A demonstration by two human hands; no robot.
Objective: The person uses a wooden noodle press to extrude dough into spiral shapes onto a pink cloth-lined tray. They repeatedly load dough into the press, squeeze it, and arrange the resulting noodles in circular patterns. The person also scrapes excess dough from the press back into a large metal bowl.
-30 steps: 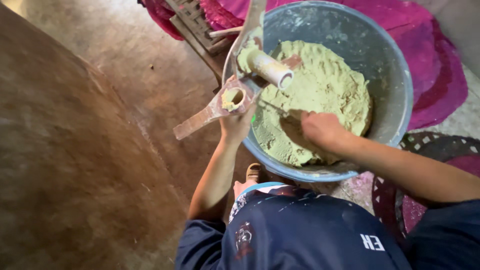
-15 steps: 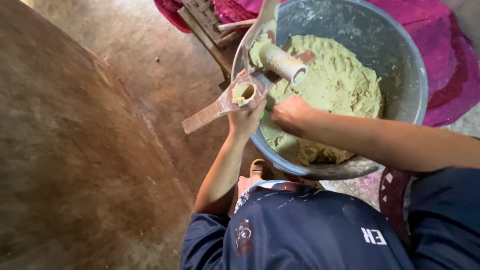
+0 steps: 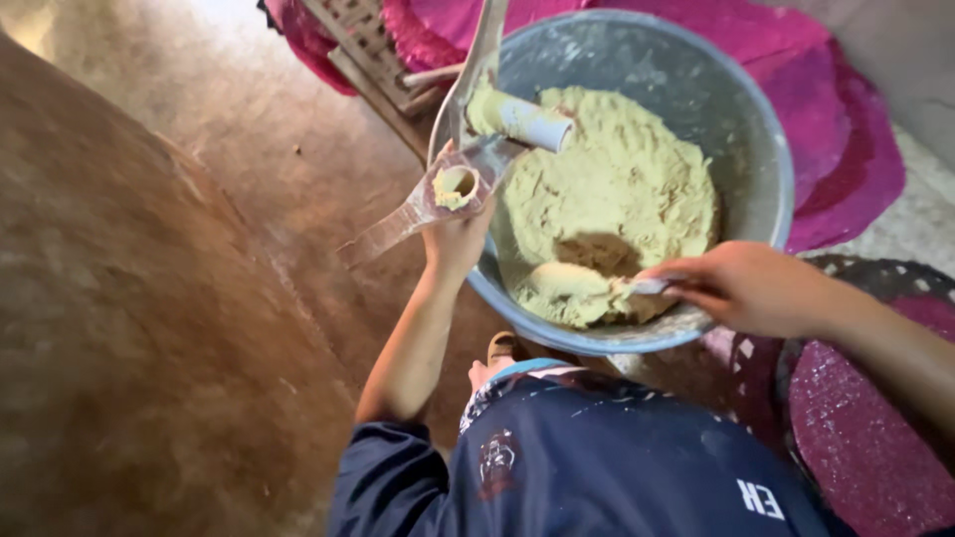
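My left hand [image 3: 456,242] grips a hinged press mould [image 3: 426,204] at the left rim of a big grey metal bowl [image 3: 761,149]. The mould's small round cup [image 3: 455,187] is filled with pale yellow-green dough. Its clear flat handle sticks out left over the floor, and a white cylinder [image 3: 533,120] on a metal lever [image 3: 483,60] hangs above the dough. My right hand [image 3: 748,288] is at the bowl's near right rim, shut on a spoon [image 3: 637,287] heaped with dough. The dough mass [image 3: 622,184] fills the bowl.
A pink cloth [image 3: 856,119] lies under and behind the bowl. A wooden slatted crate [image 3: 370,55] stands at the back. Brown earthen floor [image 3: 149,298] spreads to the left. A dark round mat with a pink centre [image 3: 865,418] is at the lower right. My navy shirt [image 3: 597,467] fills the bottom.
My right hand has drawn back from the middle of the dough to the bowl's near rim and now shows a loaded spoon. The left hand still holds the mould at the rim.
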